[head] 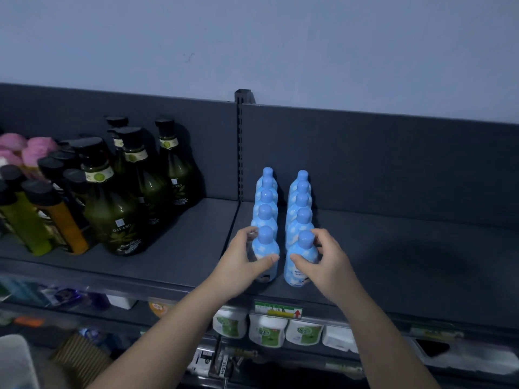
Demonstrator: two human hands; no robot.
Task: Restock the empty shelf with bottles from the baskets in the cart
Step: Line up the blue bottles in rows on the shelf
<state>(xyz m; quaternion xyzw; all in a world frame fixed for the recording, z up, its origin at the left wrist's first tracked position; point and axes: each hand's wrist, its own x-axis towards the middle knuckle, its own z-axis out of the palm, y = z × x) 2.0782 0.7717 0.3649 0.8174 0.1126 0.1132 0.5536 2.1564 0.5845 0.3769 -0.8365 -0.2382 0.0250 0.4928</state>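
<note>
At the front of the shelf (407, 262), the left hand (243, 261) curls thumb and fingers round the left front bottle (266, 248), and the right hand (325, 261) grips the right front bottle (302, 255) the same way. Both bottles stand upright, just behind the shelf lip (168, 284). That lip is the main risk. A bottle released too near it, or caught by a thumb on letting go, could tip off towards the white bottles (266, 329) below. A push forward could knock the blue rows (300, 203) behind over like dominoes, since they stand packed closely together. Open shelf board runs well to the right. To the left, a gap separates the rows from the green pump bottles (126, 214).
</note>
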